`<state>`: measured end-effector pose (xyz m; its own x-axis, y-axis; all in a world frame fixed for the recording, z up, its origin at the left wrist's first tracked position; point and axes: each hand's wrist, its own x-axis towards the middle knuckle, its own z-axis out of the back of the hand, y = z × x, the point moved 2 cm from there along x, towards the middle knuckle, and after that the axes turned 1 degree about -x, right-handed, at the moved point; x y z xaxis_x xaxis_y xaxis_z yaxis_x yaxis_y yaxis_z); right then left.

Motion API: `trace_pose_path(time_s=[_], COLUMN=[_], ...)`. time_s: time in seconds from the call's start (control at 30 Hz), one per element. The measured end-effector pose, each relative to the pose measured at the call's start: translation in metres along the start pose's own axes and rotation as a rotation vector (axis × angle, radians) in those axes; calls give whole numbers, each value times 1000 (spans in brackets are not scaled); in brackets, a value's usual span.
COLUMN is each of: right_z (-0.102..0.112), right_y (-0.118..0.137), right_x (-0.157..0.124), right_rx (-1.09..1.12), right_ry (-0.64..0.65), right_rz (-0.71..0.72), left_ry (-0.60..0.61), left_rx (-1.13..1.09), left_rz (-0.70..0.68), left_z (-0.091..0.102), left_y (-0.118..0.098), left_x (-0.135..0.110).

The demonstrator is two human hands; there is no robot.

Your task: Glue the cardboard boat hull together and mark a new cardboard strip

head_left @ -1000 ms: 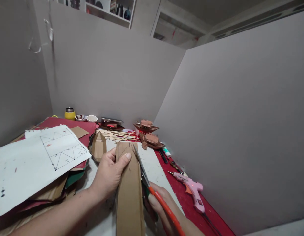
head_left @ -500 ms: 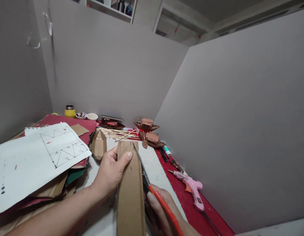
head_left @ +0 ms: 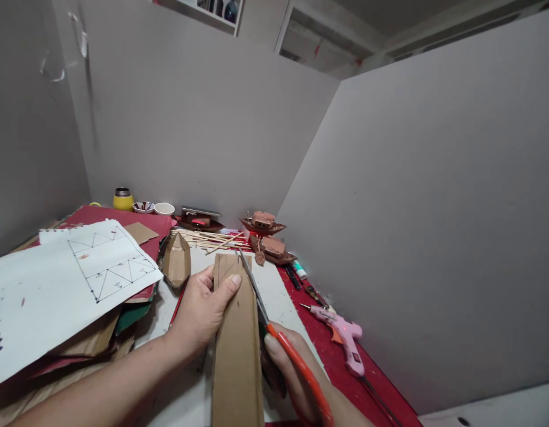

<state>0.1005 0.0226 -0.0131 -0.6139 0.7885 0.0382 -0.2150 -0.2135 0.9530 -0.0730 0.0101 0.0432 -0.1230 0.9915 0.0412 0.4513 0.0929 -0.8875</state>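
Observation:
A long brown cardboard strip [head_left: 237, 350] runs from the bottom edge toward the table's middle. My left hand [head_left: 200, 312] grips its far end, thumb pressed on top. My right hand [head_left: 287, 373] is closed round orange-handled scissors [head_left: 274, 335]. Their blades lie along the strip's right edge, near a pencilled diagonal line at its far corner.
A white sheet with triangle drawings [head_left: 65, 284] lies on stacked cardboard at left. A small cardboard boat hull [head_left: 177, 267], wooden sticks [head_left: 210, 240] and brown model boats [head_left: 268, 237] sit behind. A pink glue gun [head_left: 341, 335] rests on red table [head_left: 328, 356] at right. Cups stand by the wall.
The scissor blades have crept forward along the strip's right edge. Both hands keep their grips; the view has shifted slightly.

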Motion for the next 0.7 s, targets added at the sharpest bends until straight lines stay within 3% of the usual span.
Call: trace_pose_path(time_s=[0.2, 0.37, 0.57, 0.7], right_z=[-6, 1, 31, 54], right_y=[-2, 0, -11, 1], right_x=[0, 5, 15, 24], right_rx=[35, 77, 169, 267], right_ry=[-50, -170, -367, -429], right_rz=[-63, -56, 17, 166], left_ry=[-25, 131, 214, 367], left_rx=[-23, -97, -93, 54], left_rz=[66, 209, 242, 409], left_z=[0, -8, -6, -4], left_y=[6, 27, 21, 11], left_x=[-4, -16, -10, -9])
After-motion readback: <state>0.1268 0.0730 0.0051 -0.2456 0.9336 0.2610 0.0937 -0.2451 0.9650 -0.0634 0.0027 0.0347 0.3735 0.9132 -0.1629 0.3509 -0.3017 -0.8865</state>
